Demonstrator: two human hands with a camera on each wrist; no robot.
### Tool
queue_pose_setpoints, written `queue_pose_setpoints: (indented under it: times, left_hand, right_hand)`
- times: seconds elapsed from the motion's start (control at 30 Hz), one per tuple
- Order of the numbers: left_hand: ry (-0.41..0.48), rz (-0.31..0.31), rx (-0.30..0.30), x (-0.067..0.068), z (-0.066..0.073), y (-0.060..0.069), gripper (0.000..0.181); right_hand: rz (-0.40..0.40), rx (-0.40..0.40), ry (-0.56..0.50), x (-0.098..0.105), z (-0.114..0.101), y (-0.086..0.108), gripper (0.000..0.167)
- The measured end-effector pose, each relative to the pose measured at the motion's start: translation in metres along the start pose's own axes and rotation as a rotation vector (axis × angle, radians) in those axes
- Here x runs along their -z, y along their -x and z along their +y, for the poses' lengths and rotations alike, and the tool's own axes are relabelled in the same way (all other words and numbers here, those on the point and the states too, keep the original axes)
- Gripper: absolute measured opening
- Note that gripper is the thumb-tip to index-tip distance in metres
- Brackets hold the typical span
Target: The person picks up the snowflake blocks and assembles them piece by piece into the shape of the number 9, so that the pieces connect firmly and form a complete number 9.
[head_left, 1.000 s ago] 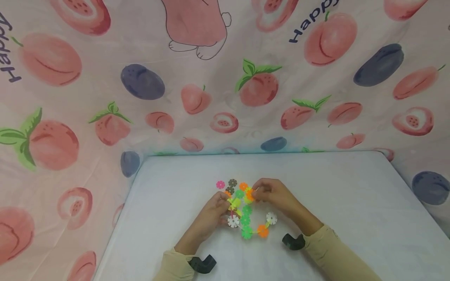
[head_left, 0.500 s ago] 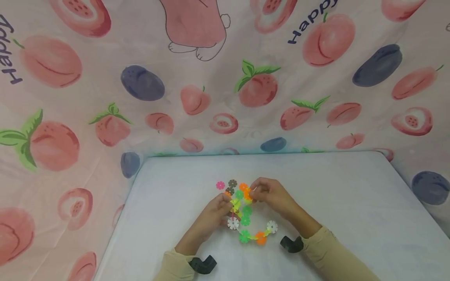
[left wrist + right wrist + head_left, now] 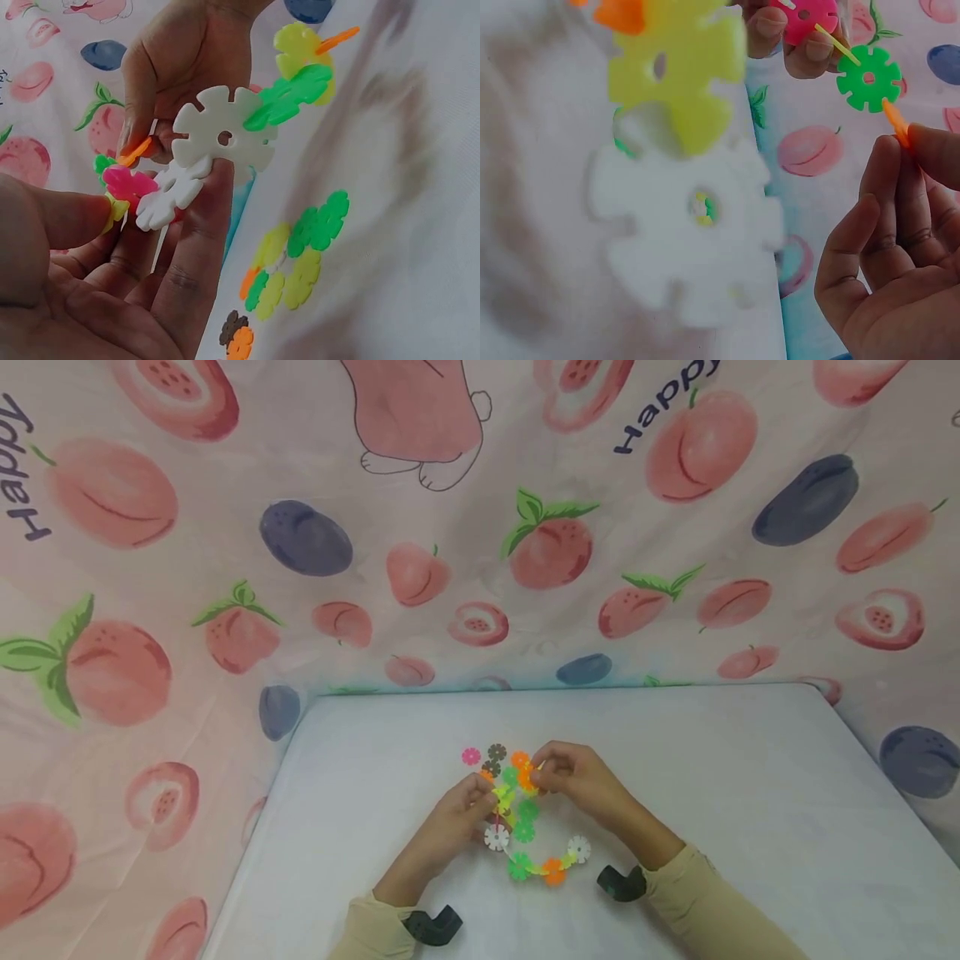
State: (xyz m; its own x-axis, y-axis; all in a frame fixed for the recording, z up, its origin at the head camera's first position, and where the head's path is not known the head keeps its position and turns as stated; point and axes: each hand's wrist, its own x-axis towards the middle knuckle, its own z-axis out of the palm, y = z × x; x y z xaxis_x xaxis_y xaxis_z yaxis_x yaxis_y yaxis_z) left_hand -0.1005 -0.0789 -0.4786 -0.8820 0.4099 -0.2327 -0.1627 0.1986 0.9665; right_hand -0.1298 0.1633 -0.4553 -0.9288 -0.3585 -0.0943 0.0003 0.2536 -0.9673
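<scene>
Pinching an orange disc [image 3: 895, 124] between thumb and fingers, the right hand [image 3: 577, 771] held one end of a chain of notched discs [image 3: 519, 866], while the left hand [image 3: 453, 817] gripped a yellow disc [image 3: 115, 214] by its edge farther along. The chain hung between and below the hands, over the white table [image 3: 712, 760], its free end finishing in a white disc [image 3: 578, 849]. A skewed push or pull might well have popped the orange disc out of the green disc [image 3: 868, 78] beside it, and the drooping end's weight could have worked a slot loose. A low swing risked scattering the loose brown discs [image 3: 497, 751]. "Happy" stood in dark letters on the fruit-printed cloth [image 3: 465, 510], twice; no brand or lettering showed on the discs.
</scene>
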Motion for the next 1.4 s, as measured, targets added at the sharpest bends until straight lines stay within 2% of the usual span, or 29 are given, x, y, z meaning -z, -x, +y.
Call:
queue_pose_setpoints:
  times: [0.3,0.5,0.8,0.97,1.1,1.27,1.4]
  left_hand:
    - [-0.055,-0.006,-0.012,-0.002,0.003,0.002,0.02]
    - [-0.084,0.037,-0.041,-0.007,0.001,0.001,0.019]
    - [-0.071,0.072,-0.051,-0.009,0.005,0.003,0.018]
    - [-0.08,0.058,-0.046,-0.009,0.005,0.004,0.017]
    - [-0.05,0.041,-0.033,-0.008,0.003,0.003,0.017]
    - [-0.039,0.008,-0.002,-0.008,0.003,0.001,0.036]
    - [-0.039,-0.042,-0.009,-0.01,0.004,0.0,0.05]
  right_hand:
    - [-0.032,0.011,0.007,0.0,0.001,0.0,0.014]
    - [-0.037,0.014,-0.003,-0.002,-0.004,0.002,0.012]
    - [-0.009,0.043,-0.009,-0.008,-0.002,0.002,0.008]
    - [-0.012,0.049,0.004,-0.01,0.0,0.001,0.01]
    - [-0.02,0.041,0.001,-0.011,0.002,0.0,0.012]
    - [-0.027,0.04,0.011,-0.012,0.005,-0.001,0.012]
    - [-0.033,0.039,0.032,-0.015,0.006,-0.003,0.014]
